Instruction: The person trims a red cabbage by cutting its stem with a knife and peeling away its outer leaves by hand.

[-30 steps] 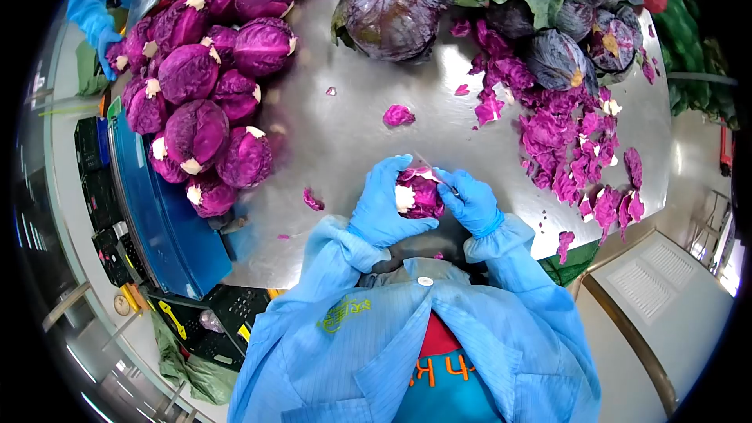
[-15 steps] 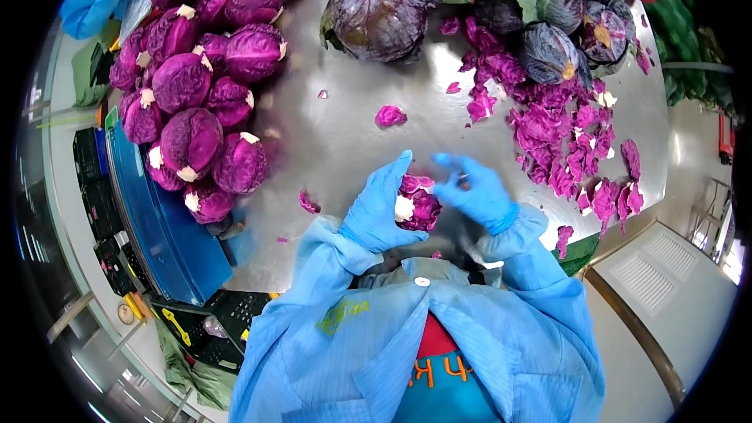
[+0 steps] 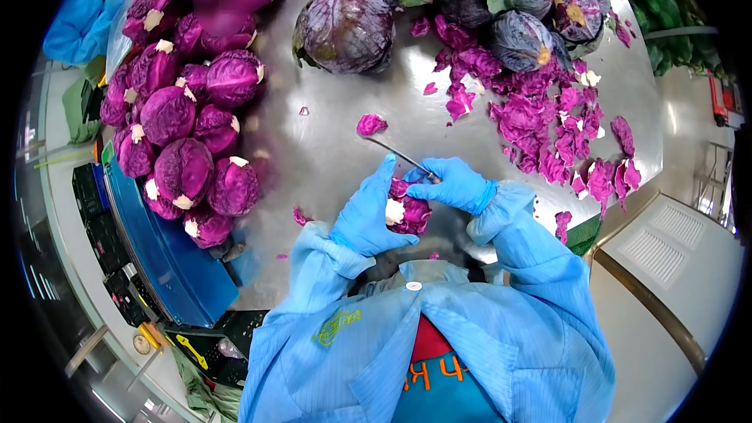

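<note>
In my blue-gloved left hand (image 3: 366, 211) rests a small trimmed red cabbage (image 3: 410, 217), its white stem end showing on the left side. The fingers reach up along its left side and the thumb lies below it. My right hand (image 3: 458, 185), also gloved, grips a knife (image 3: 398, 153) just above the cabbage. The thin blade points up and to the left, apart from the cabbage, and the handle is mostly hidden in the fingers. A loose purple leaf piece (image 3: 371, 124) lies on the table beyond the blade tip.
Trimmed red cabbages (image 3: 184, 173) are piled at the left, beside a blue bin (image 3: 168, 262). A large untrimmed cabbage (image 3: 345, 29) and darker ones (image 3: 521, 41) stand at the back of the metal table (image 3: 313, 157). Torn purple leaves (image 3: 540, 125) cover the right side.
My right hand, blurred before, has come closer to the cabbage, and the knife blade now shows clearly, pointing up-left. The left hand keeps its hold. The whole view has shifted slightly.
</note>
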`<state>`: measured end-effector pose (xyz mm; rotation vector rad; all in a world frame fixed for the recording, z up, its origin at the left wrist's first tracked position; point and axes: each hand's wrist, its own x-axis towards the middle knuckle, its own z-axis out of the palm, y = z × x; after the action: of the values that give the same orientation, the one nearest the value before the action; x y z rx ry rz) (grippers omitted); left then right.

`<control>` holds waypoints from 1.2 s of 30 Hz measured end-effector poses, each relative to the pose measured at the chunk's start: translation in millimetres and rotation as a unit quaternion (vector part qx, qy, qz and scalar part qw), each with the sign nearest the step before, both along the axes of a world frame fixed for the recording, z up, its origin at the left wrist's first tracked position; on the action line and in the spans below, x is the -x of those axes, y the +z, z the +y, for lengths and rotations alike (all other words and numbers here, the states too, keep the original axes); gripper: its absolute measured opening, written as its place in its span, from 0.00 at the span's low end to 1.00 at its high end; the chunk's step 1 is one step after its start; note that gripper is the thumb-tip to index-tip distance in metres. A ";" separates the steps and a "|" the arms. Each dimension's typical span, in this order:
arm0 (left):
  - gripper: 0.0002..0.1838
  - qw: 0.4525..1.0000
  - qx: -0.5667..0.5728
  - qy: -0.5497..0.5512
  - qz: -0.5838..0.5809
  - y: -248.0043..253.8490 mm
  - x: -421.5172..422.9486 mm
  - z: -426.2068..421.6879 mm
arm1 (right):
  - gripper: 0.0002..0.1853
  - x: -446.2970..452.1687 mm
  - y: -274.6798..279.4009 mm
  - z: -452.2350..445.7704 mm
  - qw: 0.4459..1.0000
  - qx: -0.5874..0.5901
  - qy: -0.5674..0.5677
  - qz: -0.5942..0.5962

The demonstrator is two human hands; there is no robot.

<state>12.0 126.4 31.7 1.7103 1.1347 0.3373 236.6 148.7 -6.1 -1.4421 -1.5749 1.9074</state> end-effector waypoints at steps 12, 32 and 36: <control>0.75 0.996 0.077 -0.029 -0.028 -22.3 7.4 1.9 | 0.11 -0.7 -5.1 7.8 0.905 -0.404 0.127 -0.045; 0.61 0.998 -0.028 -0.038 0.042 9.4 -12.1 1.7 | 0.17 -8.9 -9.6 -10.5 0.958 -0.273 0.062 -0.056; 0.62 0.996 -0.050 -0.046 0.063 11.3 -13.4 0.6 | 0.26 -4.5 -8.0 -17.4 0.997 -0.072 -0.013 -0.036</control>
<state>25.5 127.0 43.0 1.8877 1.1419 0.2363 241.2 131.2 -14.1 -1.4768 -1.6790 1.7085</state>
